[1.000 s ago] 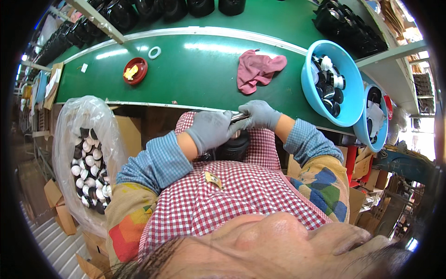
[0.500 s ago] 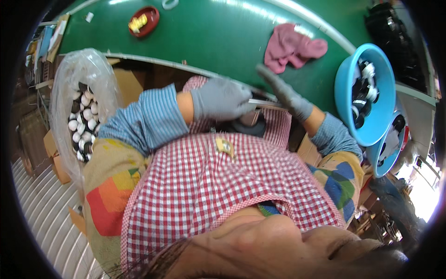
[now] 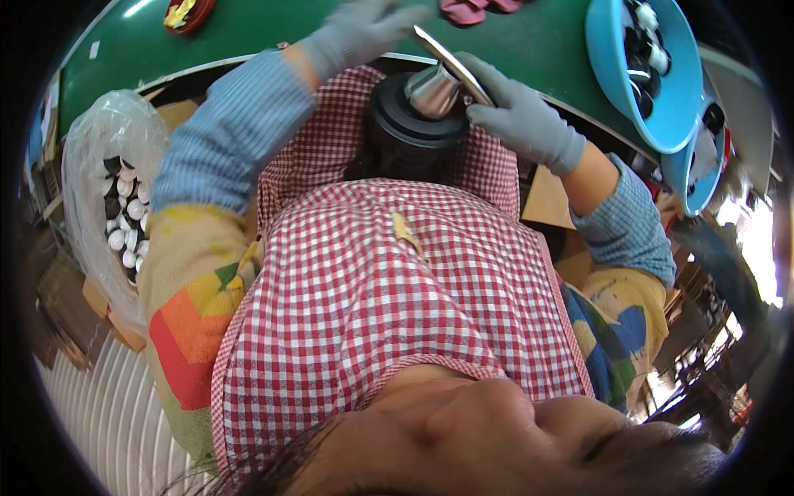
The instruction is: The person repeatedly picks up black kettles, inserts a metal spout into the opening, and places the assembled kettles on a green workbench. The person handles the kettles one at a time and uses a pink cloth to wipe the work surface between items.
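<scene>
My right hand [image 3: 529, 120] in a grey glove is closed on a thin, shiny metal bar [image 3: 451, 62], thumb on the near side and fingers behind. The bar slants up to the left, against a silver metal cone [image 3: 432, 91]. That cone stands on a black round base [image 3: 418, 126] between my knees. My left hand [image 3: 360, 37], also gloved, is over the table edge near the bar's far tip. Its fingers reach out to the right, slightly blurred, with nothing visible in them.
A green table [image 3: 273, 25] runs along the far side, with a red dish [image 3: 198, 18] and a pink cloth [image 3: 465, 11] on it. Blue basins [image 3: 676, 124] of black and white parts stand at right. A clear plastic bag [image 3: 83, 174] of similar parts is at left.
My right hand has gone from open and flat to gripping the metal bar. My left hand has moved from the bar up and left over the table. The view has shifted, exposing the cone and base.
</scene>
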`<state>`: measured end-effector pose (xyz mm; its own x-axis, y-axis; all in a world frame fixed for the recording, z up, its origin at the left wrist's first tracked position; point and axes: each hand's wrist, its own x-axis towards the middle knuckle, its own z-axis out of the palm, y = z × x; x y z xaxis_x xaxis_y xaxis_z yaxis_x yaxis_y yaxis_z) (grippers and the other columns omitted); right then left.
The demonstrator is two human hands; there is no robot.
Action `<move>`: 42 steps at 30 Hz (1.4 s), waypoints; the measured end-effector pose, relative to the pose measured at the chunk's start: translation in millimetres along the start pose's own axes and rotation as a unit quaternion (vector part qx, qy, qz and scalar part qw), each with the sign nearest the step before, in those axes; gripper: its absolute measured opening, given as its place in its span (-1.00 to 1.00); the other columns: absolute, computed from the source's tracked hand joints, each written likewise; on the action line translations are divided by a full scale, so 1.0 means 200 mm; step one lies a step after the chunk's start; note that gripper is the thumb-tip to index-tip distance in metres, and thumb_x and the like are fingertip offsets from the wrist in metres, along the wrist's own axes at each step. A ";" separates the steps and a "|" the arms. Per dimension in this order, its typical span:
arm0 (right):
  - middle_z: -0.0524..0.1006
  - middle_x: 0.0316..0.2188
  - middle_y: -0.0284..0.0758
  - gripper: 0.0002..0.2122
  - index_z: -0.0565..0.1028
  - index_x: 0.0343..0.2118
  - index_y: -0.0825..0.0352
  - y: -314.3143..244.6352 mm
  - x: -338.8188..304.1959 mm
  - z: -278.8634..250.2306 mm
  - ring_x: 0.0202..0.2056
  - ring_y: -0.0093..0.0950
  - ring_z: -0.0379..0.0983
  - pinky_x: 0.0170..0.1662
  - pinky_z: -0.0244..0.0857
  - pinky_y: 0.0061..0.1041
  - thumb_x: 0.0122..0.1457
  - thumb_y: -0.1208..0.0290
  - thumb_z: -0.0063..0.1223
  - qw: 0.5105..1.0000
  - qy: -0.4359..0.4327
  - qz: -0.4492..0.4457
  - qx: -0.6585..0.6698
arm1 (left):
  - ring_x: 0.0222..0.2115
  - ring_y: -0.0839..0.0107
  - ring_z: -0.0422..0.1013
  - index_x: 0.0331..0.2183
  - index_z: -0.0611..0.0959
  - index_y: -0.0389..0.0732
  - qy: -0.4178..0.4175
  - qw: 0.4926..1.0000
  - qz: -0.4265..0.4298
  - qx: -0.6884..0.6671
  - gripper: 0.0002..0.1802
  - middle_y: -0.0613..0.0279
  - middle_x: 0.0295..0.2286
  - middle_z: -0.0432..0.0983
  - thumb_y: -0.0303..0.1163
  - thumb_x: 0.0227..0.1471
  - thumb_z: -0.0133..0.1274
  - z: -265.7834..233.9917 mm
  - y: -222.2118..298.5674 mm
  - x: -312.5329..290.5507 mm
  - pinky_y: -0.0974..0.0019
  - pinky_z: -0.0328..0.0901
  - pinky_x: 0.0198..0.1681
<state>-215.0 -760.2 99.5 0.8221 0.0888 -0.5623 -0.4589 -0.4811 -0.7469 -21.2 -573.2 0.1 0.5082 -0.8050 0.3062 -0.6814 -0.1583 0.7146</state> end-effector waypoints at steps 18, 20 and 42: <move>0.60 -0.07 -0.14 -0.52 0.52 0.10 0.25 0.40 -0.03 -0.78 -0.11 -0.07 0.56 0.02 0.42 -0.21 0.15 0.15 0.20 0.718 0.575 -0.050 -0.390 | 0.34 0.05 0.10 -0.48 0.69 -0.08 -0.263 0.897 0.193 0.298 -0.87 0.26 0.27 0.29 -0.32 -0.19 0.28 -0.29 0.28 -0.61 -0.24 -0.07 0.38; 0.50 0.08 -0.09 -0.51 0.52 0.05 0.25 0.58 0.04 -1.01 0.09 -0.07 0.44 0.11 0.32 -0.09 0.18 -0.01 0.13 0.728 0.582 -0.025 -0.362 | 0.25 -0.09 0.25 -0.53 0.63 -0.14 -0.201 0.937 0.204 0.200 -0.70 0.12 0.17 0.43 -0.29 -0.37 0.42 -0.37 0.40 -0.43 -0.28 0.04 0.31; 0.54 0.00 -0.22 -0.22 0.39 0.28 0.23 0.29 -0.21 0.32 -0.02 -0.24 0.52 0.20 0.29 -0.11 -0.04 0.13 0.44 0.853 0.366 -0.276 -0.250 | -0.26 0.44 0.58 -0.02 0.67 -0.40 -0.088 0.796 -0.353 -0.484 -0.56 0.17 -0.22 0.67 -0.66 -0.01 0.18 0.06 0.27 -0.45 0.45 0.46 -0.08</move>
<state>-297.7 -736.2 56.6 0.9404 -0.0581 0.3350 0.1166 -0.8704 -0.4783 -109.7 -516.0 3.8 0.4455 -0.7917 -0.4180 0.5086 -0.1604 0.8459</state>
